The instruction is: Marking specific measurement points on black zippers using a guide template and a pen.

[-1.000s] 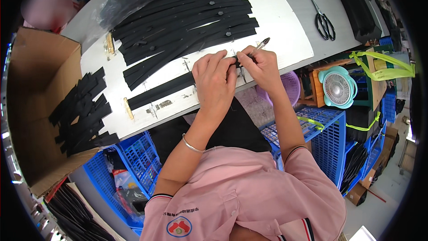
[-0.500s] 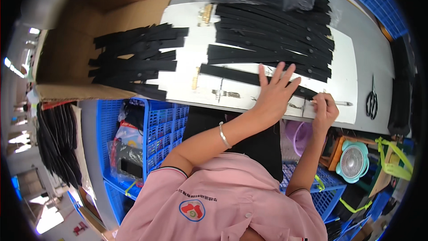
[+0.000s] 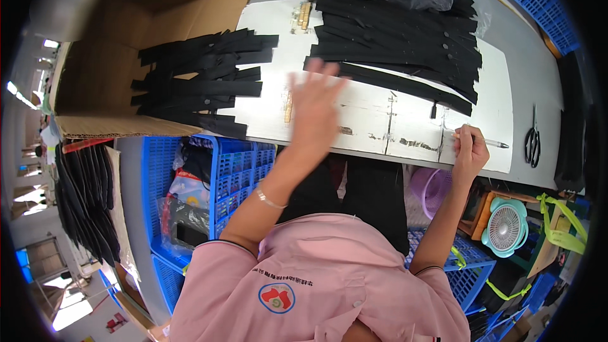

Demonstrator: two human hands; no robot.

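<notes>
Two hands over white desk (image 3: 380, 120)
Left hand (image 3: 313, 104) spread open, blurred, holding nothing, bare board beneath; right hand (image 3: 470, 149) at front edge, closed around pen (image 3: 491, 142)

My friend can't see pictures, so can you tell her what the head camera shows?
A person in a pink shirt lifts an open, blurred left hand over a scuffed white worktable, while the right hand pinches a thin silver pen. Flat black fabric strips lie stacked ahead, and more strips overhang an open brown cardboard box.
</notes>
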